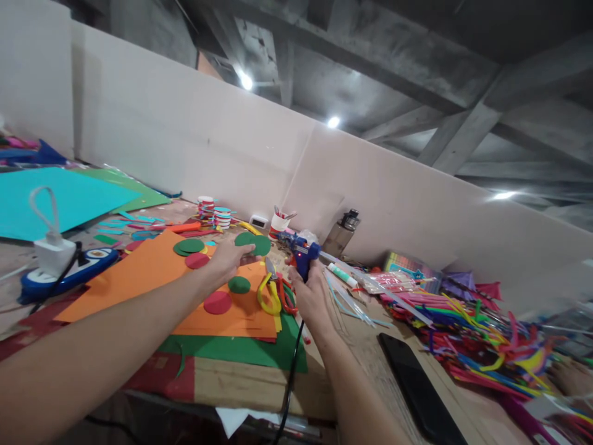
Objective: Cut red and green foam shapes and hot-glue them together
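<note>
My left hand (229, 259) is closed on green paper circles (260, 245) that overlap at its fingertips. A blue hot glue gun (304, 261) is in my right hand (311, 290), wrapped round its handle; a small red light shows on its body. A long clear glue stick (370, 281) sticks out of its back, and a black cord (291, 383) runs down from it. Below my hands lie orange paper sheets (162, 272) with a red paper circle (217, 303) and another green circle (239, 285). Yellow-handled scissors (269, 296) rest between my hands.
A blue-and-white power strip (65, 277) with a white charger (54, 252) lies left. A phone (419, 386) and pipe cleaners (486, 346) lie right. A bottle (341, 233) and a pen cup (279, 224) stand by the white partition (208, 148). Another person's hand (572, 377) shows far right.
</note>
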The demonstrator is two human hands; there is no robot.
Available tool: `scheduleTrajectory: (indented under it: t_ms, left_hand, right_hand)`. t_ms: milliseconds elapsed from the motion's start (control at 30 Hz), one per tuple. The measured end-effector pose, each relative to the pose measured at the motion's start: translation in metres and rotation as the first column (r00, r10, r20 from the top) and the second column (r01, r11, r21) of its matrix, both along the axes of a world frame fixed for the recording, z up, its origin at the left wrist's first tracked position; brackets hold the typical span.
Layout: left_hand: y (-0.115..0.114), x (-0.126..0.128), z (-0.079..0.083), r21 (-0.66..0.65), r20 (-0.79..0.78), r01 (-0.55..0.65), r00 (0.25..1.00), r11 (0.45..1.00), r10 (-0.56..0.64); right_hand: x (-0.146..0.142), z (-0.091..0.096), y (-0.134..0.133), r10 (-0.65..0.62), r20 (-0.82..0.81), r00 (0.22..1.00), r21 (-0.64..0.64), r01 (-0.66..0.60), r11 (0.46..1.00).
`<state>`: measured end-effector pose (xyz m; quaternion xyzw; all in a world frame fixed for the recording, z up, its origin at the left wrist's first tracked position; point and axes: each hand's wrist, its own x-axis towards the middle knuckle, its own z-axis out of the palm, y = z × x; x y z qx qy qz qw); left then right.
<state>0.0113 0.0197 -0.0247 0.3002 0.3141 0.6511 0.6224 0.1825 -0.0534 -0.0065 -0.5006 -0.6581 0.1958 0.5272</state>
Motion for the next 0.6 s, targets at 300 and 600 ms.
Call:
scheduleTrajectory:
  t_ms: [300,600]
  left_hand:
    - [-0.007,0.007,0.002,-0.018,-0.014,0.046,0.999,0.999,-0.046]
    - [-0.012,0.01,0.003,0.001,-0.028,0.124,0.992,0.992,-0.124]
  right_hand:
    - [-0.002,-0.004,0.001,-0.027,0.236,0.971,-0.045,0.039,0.998]
    - [-0.001,-0.006,0.004,-0.064,0.242,0.968,-0.047,0.078,0.996]
